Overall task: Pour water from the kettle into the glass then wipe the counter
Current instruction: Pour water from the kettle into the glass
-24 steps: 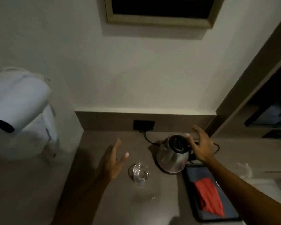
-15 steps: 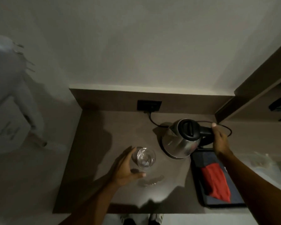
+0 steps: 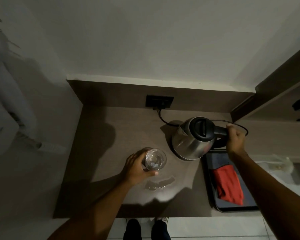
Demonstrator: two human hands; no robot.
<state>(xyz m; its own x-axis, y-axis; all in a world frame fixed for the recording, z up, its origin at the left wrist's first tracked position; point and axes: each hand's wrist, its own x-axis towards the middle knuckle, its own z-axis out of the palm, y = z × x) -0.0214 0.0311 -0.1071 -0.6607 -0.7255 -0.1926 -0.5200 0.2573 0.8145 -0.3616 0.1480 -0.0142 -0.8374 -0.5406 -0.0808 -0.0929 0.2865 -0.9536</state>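
Note:
A steel kettle with a black lid stands on the brown counter, right of the middle. My right hand is closed around its black handle. A clear glass stands upright on the counter to the kettle's left. My left hand wraps its left side. A small puddle of water lies just in front of the glass. A red cloth lies folded on a dark tray at the right.
A black cord runs from the wall socket to the kettle's base. A wooden shelf unit rises at the right. White fabric hangs to the left of the counter. My shoes show below the front edge.
My left hand has closed around the glass, which it was only nearing before. My right hand has settled its grip on the kettle's handle. The view has tilted further down.

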